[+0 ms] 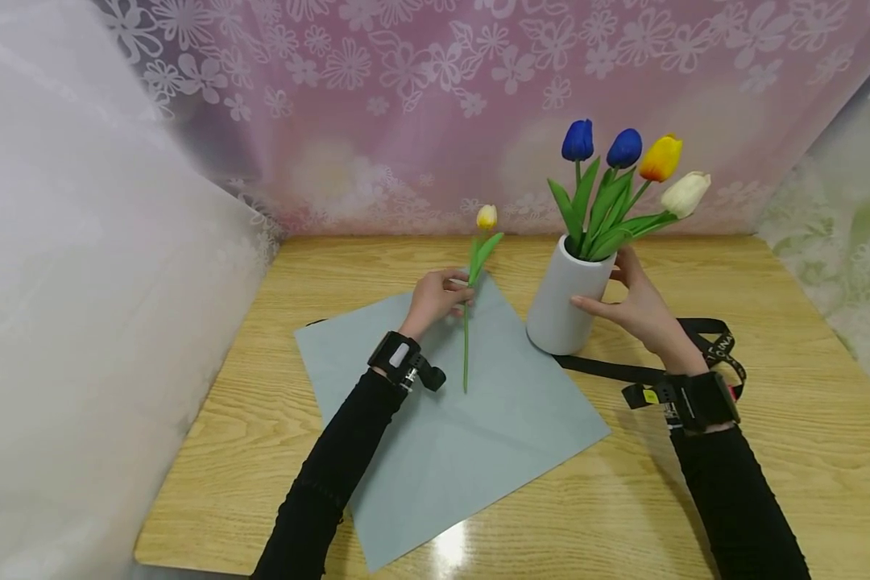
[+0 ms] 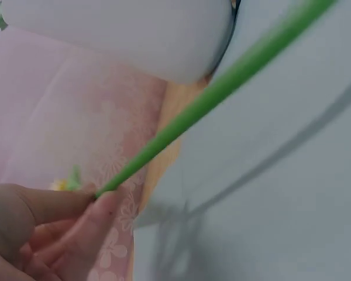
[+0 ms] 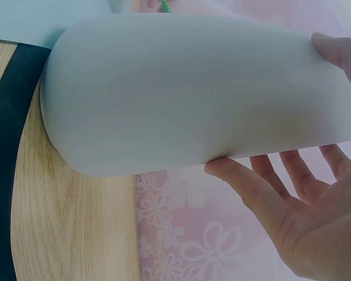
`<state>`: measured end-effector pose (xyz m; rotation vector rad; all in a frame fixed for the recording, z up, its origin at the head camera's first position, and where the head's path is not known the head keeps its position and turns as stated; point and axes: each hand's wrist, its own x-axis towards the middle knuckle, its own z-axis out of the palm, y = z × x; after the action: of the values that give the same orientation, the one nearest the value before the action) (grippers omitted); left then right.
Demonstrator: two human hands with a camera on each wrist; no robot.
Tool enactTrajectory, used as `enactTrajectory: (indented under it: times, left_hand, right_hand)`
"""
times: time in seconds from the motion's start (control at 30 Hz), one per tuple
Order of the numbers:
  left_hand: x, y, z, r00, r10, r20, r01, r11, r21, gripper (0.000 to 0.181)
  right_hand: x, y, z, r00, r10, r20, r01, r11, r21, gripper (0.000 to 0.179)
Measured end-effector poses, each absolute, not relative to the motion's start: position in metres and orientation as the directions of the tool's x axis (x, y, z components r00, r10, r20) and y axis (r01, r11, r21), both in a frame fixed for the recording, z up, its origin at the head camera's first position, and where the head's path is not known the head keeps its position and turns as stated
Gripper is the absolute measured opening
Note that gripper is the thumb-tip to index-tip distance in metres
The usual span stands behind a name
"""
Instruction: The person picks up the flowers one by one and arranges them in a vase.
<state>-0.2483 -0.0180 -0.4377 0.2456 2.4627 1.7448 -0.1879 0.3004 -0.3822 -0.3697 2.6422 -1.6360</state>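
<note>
My left hand (image 1: 438,302) pinches the green stem of a white and yellow tulip (image 1: 486,217) between thumb and fingers. The bloom points away from me, and the lower stem reaches over a grey-blue sheet (image 1: 420,467). In the left wrist view the stem (image 2: 205,99) runs up from the fingertips and casts a shadow on the sheet. With my right hand (image 1: 645,310) I grip a white vase (image 1: 561,306) near its upper right side; in the right wrist view the thumb and fingers lie around the vase (image 3: 164,93). Two blue tulips, a yellow-orange tulip (image 1: 661,157) and a white tulip (image 1: 686,194) stand in it.
A black strap (image 1: 609,369) with printed lettering lies on the wooden table (image 1: 783,483) behind my right wrist and runs to the vase's base. A pink flowered curtain (image 1: 406,121) hangs along the back edge. White sheeting (image 1: 80,282) covers the left side.
</note>
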Motion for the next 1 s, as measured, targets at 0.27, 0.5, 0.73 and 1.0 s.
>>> enactTrajectory:
  times: [0.27,0.5,0.73,1.0]
  left_hand:
    - [-0.240,-0.010,-0.434,-0.962,0.225,0.157,0.199,0.178,0.964,0.036]
    - [-0.231,-0.002,-0.423,-0.950,0.197,0.241,0.266,0.113,0.957,0.036]
    - [-0.222,0.004,-0.405,-0.906,0.149,0.397,0.402,0.006,0.915,0.037]
    - [-0.217,0.010,-0.365,-0.816,0.083,0.571,0.566,-0.077,0.821,0.040]
  right_hand:
    - [-0.188,0.300,-0.380,-0.971,-0.205,0.120,-0.200,0.428,-0.882,0.103]
    - [-0.187,0.299,-0.380,-0.970,-0.204,0.128,-0.206,0.425,-0.881,0.102]
    - [-0.188,0.299,-0.382,-0.968,-0.210,0.134,-0.213,0.418,-0.883,0.101]
    - [-0.188,0.300,-0.383,-0.969,-0.209,0.129,-0.208,0.423,-0.882,0.101]
